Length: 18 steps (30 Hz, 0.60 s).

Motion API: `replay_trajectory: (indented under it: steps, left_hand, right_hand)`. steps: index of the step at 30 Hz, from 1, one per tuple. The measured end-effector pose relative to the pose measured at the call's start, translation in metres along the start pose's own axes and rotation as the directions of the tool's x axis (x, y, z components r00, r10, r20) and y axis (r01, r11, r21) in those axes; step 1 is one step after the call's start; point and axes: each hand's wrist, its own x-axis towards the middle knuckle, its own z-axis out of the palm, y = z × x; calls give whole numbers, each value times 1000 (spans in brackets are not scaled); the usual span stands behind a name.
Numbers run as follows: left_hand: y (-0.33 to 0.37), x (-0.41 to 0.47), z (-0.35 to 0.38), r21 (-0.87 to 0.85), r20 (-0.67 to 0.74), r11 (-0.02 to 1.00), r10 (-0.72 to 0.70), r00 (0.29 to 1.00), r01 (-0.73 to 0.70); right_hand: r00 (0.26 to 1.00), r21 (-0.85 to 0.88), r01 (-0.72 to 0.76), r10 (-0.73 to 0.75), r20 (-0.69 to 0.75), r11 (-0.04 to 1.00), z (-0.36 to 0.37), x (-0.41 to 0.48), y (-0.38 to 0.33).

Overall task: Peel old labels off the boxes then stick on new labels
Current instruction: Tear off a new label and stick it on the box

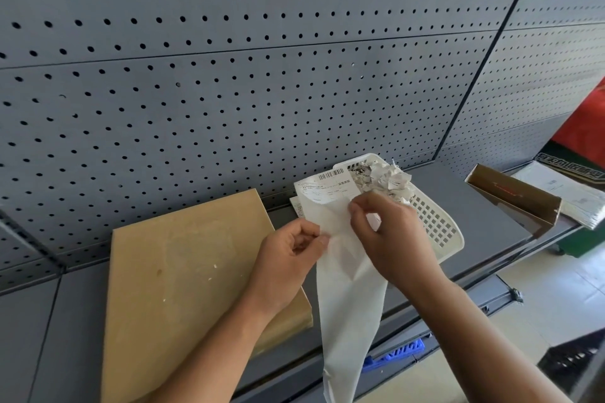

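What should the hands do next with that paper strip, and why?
Probably peel the label off the strip: the left hand pinches the strip, the right hand pinches at the label's edge, and the box shows no label.

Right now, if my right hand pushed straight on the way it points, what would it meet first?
The label strip, which the right hand pinches; past that, probably the pegboard wall, though depth is unclear.
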Motion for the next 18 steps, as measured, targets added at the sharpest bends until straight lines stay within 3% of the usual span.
replay_trajectory:
  steps: [4,13,18]
  left_hand:
    - [-1,1,0,38,8,999,-14,1000,14]
    - [12,0,5,-112,74,991,-62,995,70]
    - [6,1,5,-37,13,995,-88,996,89]
  right_hand:
    - [995,83,-88,92,-48,993,-9,7,-3]
    - [994,19,91,-92,52,996,-9,-12,-13]
    - [999,53,24,-26,28,998,-14,-8,-15]
